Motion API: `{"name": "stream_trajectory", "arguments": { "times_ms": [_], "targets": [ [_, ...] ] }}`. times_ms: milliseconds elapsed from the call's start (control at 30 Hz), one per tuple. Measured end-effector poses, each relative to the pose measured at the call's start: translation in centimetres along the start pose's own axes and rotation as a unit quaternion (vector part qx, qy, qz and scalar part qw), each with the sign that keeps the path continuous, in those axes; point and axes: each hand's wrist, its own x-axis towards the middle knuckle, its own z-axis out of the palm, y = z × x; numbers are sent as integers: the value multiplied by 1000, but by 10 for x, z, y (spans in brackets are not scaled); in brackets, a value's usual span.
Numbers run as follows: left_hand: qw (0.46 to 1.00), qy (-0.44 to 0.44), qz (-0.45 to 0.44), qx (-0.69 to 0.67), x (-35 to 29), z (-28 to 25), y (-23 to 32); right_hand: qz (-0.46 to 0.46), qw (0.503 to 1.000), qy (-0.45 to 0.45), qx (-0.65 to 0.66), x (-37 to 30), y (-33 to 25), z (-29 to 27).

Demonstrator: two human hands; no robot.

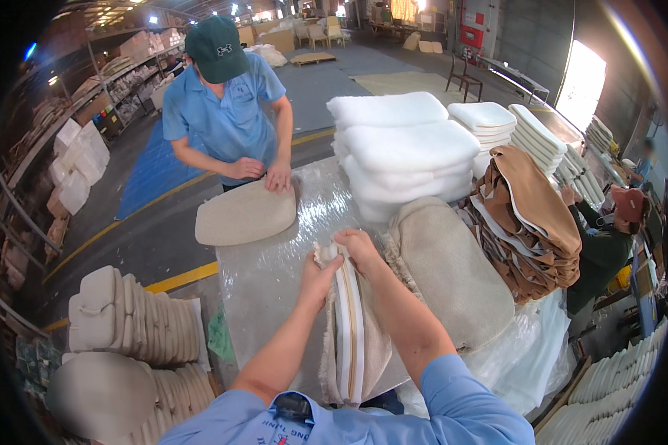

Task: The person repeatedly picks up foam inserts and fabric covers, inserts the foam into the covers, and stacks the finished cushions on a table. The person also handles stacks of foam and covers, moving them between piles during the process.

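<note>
A beige fabric cushion cover [371, 326] stands on edge in front of me, its long zipper [349, 319] on white tape facing up. My left hand [320, 276] is closed on the far end of the cover, thumb against the white tape. Beside it, my right hand [358, 248] pinches the same end near the zipper's tip. Whatever lies between the fingertips is too small to make out. Close to my right forearm lies a pile of beige covers [453, 274] with frayed edges.
Across the plastic-wrapped table [256, 289], a co-worker [226, 111] presses on a finished beige cushion [246, 213]. White foam pads [412, 144] and brown fabric pieces [534, 215] are stacked to the right. Beige cushions [133, 319] pile up at lower left. Another person [608, 245] works at far right.
</note>
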Motion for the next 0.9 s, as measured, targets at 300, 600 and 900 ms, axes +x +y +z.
{"name": "stream_trajectory", "arguments": {
  "times_ms": [300,600,900],
  "targets": [
    [996,44,-63,36,1,15,9,-17,999,-32,-31,-3,0,-22],
    [998,35,-44,3,9,24,2,-36,999,-29,8,-3,7,-24],
    [995,20,41,87,24,20,6,-143,969,130,-155,-1,16,9]
  ]
}}
